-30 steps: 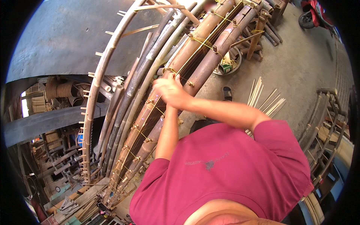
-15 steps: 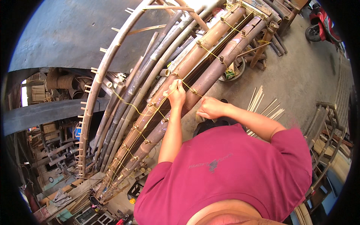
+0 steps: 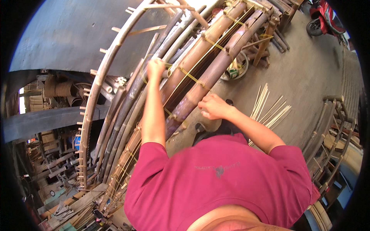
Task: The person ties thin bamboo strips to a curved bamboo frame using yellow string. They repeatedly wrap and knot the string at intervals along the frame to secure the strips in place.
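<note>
Two thick brown bamboo poles, a left one (image 3: 189, 57) and a right one (image 3: 212, 75), run diagonally side by side, with thin dark strips (image 3: 200, 73) lengthwise between them. Yellow cord (image 3: 189, 74) crosses both poles at intervals. My left hand (image 3: 155, 69) is raised left of the poles, fingers closed, with a loop of the cord beside it. On the right pole's near side, my right hand (image 3: 213, 106) is closed with curled fingers, close to where the cord comes over. What it grips is hidden.
Left of the poles lie several long bamboo stalks (image 3: 133, 94) and a curved pegged bamboo frame (image 3: 101, 79). Thin pale sticks (image 3: 266, 107) lie on the floor (image 3: 304, 73) at right. Beyond the poles are a round basin (image 3: 241, 67) and a red motorbike (image 3: 325, 19).
My left hand has moved from the left pole up and leftward, drawing cord along. My right hand stays beside the right pole, having shifted only slightly.
</note>
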`<state>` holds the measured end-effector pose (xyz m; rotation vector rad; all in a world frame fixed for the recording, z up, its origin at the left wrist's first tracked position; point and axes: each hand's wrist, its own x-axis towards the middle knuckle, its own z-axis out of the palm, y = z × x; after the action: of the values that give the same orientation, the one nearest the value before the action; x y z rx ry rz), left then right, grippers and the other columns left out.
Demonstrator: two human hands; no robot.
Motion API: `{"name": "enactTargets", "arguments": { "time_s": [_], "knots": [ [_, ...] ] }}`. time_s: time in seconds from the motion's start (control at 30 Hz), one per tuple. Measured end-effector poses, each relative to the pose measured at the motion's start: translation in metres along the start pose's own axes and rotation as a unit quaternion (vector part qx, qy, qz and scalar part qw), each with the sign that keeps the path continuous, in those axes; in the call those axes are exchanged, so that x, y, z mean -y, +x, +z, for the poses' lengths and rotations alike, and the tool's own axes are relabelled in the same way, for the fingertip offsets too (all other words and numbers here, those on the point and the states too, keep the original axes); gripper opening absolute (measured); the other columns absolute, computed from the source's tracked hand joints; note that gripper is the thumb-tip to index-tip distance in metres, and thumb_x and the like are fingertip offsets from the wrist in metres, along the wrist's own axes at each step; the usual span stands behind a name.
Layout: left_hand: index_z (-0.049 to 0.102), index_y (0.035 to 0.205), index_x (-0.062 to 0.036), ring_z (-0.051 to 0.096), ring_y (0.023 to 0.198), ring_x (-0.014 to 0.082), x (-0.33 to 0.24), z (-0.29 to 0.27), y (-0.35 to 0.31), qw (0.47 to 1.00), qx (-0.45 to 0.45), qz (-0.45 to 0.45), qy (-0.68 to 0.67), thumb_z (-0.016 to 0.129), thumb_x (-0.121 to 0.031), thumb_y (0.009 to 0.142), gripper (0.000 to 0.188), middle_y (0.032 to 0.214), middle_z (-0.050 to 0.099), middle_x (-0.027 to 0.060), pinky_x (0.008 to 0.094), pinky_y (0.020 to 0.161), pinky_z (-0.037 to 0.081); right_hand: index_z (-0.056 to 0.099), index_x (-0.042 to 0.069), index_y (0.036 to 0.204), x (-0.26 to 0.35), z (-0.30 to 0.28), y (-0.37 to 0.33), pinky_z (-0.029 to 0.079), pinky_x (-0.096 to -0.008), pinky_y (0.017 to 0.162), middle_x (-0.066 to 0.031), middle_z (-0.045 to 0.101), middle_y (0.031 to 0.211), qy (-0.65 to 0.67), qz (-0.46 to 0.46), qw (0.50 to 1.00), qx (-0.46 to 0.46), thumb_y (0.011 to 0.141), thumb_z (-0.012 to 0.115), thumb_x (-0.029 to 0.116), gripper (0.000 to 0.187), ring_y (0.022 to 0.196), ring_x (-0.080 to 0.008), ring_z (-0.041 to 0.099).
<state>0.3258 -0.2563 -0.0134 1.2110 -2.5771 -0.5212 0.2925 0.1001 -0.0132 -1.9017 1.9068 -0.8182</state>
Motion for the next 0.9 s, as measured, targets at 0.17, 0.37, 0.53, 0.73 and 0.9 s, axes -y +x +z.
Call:
{"name": "enactTargets", "arguments": {
  "time_s": [0.17, 0.37, 0.53, 0.73, 0.9],
  "knots": [
    [0.062, 0.103, 0.0042, 0.067, 0.082, 0.0212, 0.173, -0.211, 0.006, 0.746, 0.095, -0.144, -0.643, 0.058, -0.011, 0.092, 0.019, 0.097, 0.068, 0.0156, 0.0293, 0.071, 0.055, 0.065, 0.007, 0.102, 0.053, 0.056, -0.038, 0.048, -0.0433, 0.086, -0.0168, 0.065, 0.092, 0.193, 0.152, 0.969, 0.039, 0.088, 0.061, 0.024, 0.022, 0.091, -0.0327, 0.063],
    [0.070, 0.092, 0.0021, 0.067, 0.073, 0.0228, 0.181, -0.259, -0.073, 0.992, 0.077, -0.063, -0.081, 0.057, -0.032, 0.096, 0.037, 0.080, 0.071, 0.0168, 0.0367, 0.070, 0.054, 0.062, 0.003, 0.117, 0.098, 0.119, -0.018, 0.050, -0.0288, 0.081, -0.0034, 0.065, 0.099, 0.554, 0.234, 0.790, 0.122, 0.100, 0.053, 0.025, 0.029, 0.087, -0.0114, 0.061],
    [0.069, 0.090, 0.0001, 0.066, 0.087, 0.0425, 0.094, -0.162, -0.165, 0.990, 0.101, 0.085, -0.050, 0.053, -0.024, 0.089, 0.029, 0.090, 0.066, 0.0271, 0.0483, 0.076, 0.051, 0.062, 0.010, 0.117, 0.114, 0.105, 0.027, 0.048, -0.0274, 0.081, -0.0014, 0.062, 0.100, 0.747, 0.391, 0.524, -0.120, 0.099, 0.055, 0.033, 0.029, 0.088, -0.0101, 0.057],
    [0.063, 0.107, -0.0057, 0.066, 0.094, 0.0358, 0.051, -0.036, -0.238, 0.998, -0.033, 0.058, -0.007, 0.059, -0.028, 0.093, 0.027, 0.098, 0.070, 0.0151, 0.0436, 0.084, 0.048, 0.059, 0.002, 0.081, 0.141, 0.093, 0.099, 0.047, -0.0327, 0.083, -0.0068, 0.062, 0.085, 0.447, 0.085, 0.809, -0.371, 0.093, 0.049, 0.013, 0.019, 0.081, -0.0192, 0.059],
    [0.063, 0.113, -0.0059, 0.064, 0.092, 0.0307, 0.094, 0.013, -0.230, 0.994, -0.094, 0.030, 0.039, 0.055, -0.024, 0.097, 0.025, 0.089, 0.066, 0.0160, 0.0416, 0.088, 0.045, 0.068, 0.011, 0.088, 0.160, 0.066, 0.173, 0.034, -0.0551, 0.100, -0.0086, 0.063, 0.093, -0.088, -0.103, 0.991, 0.004, 0.095, 0.052, 0.045, 0.038, 0.102, -0.0247, 0.059]
  ]
}}
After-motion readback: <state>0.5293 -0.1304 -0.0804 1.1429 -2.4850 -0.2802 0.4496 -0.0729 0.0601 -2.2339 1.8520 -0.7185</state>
